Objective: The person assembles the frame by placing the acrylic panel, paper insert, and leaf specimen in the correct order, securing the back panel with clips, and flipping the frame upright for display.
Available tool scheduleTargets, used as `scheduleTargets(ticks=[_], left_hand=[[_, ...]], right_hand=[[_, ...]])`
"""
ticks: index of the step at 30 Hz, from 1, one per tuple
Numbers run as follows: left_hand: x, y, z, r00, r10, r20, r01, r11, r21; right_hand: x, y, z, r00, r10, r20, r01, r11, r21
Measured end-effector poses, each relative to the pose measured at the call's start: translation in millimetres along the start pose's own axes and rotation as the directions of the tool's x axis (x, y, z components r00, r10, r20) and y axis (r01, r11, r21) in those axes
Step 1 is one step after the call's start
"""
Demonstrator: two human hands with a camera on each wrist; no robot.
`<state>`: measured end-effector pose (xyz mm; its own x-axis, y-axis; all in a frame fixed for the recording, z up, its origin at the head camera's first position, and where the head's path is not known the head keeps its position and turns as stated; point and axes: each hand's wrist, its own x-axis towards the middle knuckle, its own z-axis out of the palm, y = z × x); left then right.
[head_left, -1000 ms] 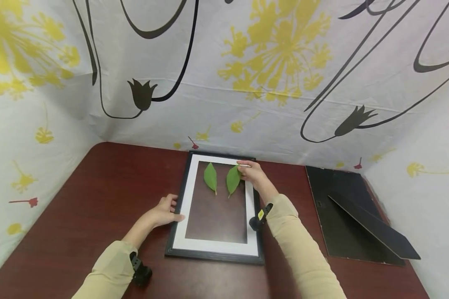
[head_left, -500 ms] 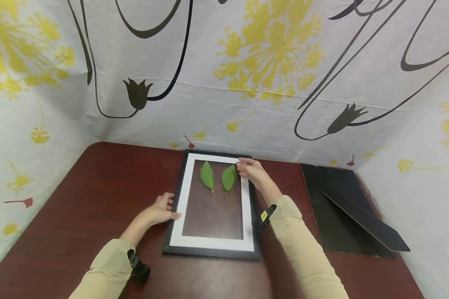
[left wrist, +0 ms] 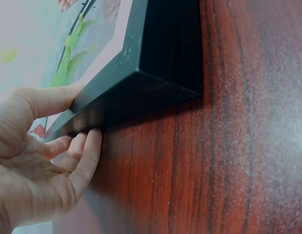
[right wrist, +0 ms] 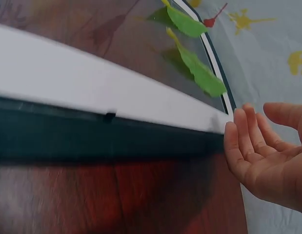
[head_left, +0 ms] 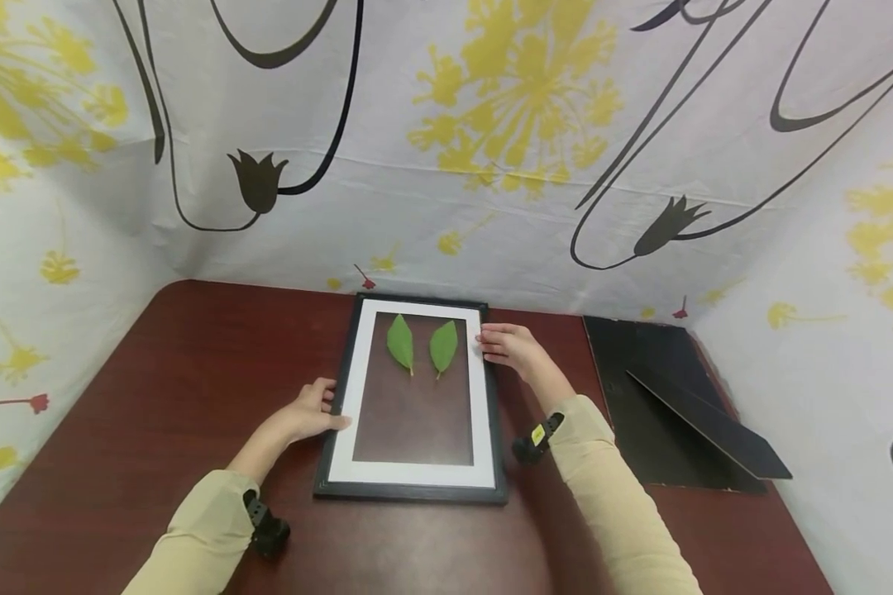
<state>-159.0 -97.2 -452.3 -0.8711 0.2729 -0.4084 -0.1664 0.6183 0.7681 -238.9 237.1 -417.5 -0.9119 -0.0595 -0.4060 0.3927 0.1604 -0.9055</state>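
A black picture frame (head_left: 409, 494) with a white mat (head_left: 409, 473) lies flat on the dark red table. Two green leaves sit side by side near the top of its clear pane, a left leaf (head_left: 399, 344) and a right leaf (head_left: 443, 347), stems toward me. My left hand (head_left: 307, 416) holds the frame's left edge, thumb on top and fingers against the side, as the left wrist view shows. My right hand (head_left: 515, 349) is at the upper right edge, fingers slightly bent and holding nothing; its fingertips overlap the mat in the head view.
On the right of the table (head_left: 193, 372) lies a black backing board (head_left: 618, 355) with a stand flap (head_left: 714, 426) raised at an angle. A white patterned cloth (head_left: 387, 165) hangs behind the table and along both sides.
My right hand has come off the right leaf and moved right and down to the frame's edge. The left hand keeps its hold on the left edge. The head view has shifted slightly.
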Motion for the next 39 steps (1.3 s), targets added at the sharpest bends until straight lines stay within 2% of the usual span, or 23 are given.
scheduleTargets(ticks=[4,7,9,13,19,25,27,29,34,36,39], left_hand=[[0.4,0.7,-0.6,1.0,-0.006,0.002,0.006,1.0,0.004],[0.1,1.0,-0.8,1.0,-0.008,0.0,0.008,1.0,0.001],[-0.4,1.2,-1.4,1.0,-0.009,0.0,0.009,1.0,0.005],[-1.2,1.8,-2.4,1.0,-0.007,0.007,0.007,1.0,0.015],[-1.2,3.0,-4.8,1.0,0.006,0.01,-0.006,1.0,0.027],[-2.6,3.5,-7.7,1.0,0.0,0.017,0.0,1.0,0.029],[-3.4,3.1,-8.7,1.0,0.001,0.019,-0.002,1.0,0.029],[-4.0,2.2,-9.5,1.0,0.003,0.02,-0.004,0.999,0.032],[-3.5,0.7,-8.8,1.0,0.002,0.029,-0.003,1.0,0.03],[-2.3,0.9,-7.2,0.999,-0.001,0.036,0.001,1.0,0.025],[-0.9,2.3,-4.4,0.999,0.001,0.045,-0.002,1.0,0.024]], right_hand=[[-9,4,-14,1.0,0.006,0.02,-0.005,0.999,-0.041],[-17,9,-26,0.999,-0.003,0.045,0.009,0.992,-0.124],[-24,14,-37,0.997,-0.008,0.077,0.023,0.98,-0.197],[-38,27,-63,0.985,0.017,0.171,0.046,0.934,-0.354],[-68,43,-104,0.947,0.111,0.301,0.054,0.869,-0.493],[-102,56,-136,0.901,0.201,0.385,0.067,0.812,-0.579],[-112,60,-145,0.882,0.226,0.414,0.071,0.804,-0.59],[-120,65,-151,0.854,0.238,0.462,0.087,0.811,-0.578],[-132,80,-162,0.769,0.228,0.597,0.099,0.881,-0.463],[-135,84,-163,0.753,0.212,0.623,0.105,0.896,-0.431],[-139,86,-163,0.754,0.193,0.628,0.123,0.897,-0.424]])
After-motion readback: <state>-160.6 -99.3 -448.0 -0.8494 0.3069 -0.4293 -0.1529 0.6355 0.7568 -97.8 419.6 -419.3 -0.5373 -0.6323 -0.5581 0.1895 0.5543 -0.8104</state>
